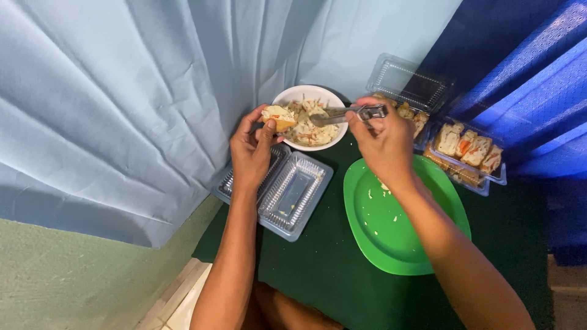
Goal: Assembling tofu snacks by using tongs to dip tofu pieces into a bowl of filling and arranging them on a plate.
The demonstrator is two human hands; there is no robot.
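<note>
Fingers [264, 129] of the left hand [251, 153] close around a small piece of bread topped with pale filling [278, 117], and they hold it just at the left rim of the round white bowl of creamy chopped salad [309, 116]. Thumb and fingertips press the bread from both sides, so this hand is holding, not spread. The right hand [385, 143] is just to the right of the bowl, and its fingers are pinched narrow around the handle of a metal spoon [348, 113]. The spoon reaches from this hand to the left, across the bowl's rim, and its front end lies in the salad.

Below the bowl, touching the left wrist area, an open clear plastic clamshell container [293, 195] lies on the dark green table cover [318, 275]. To the lower right of the bowl there is an oval green plastic plate [385, 238] with a few small crumbs, partly under the right forearm. To the right of the bowl, beyond the right hand, there are more clear plastic boxes with filled sandwich pieces [468, 150] standing in a row, and one open lid [406, 82] is above them. A light blue curtain [122, 110] hangs to the left of the bowl, and a dark blue cloth [520, 73] to the far right.
</note>
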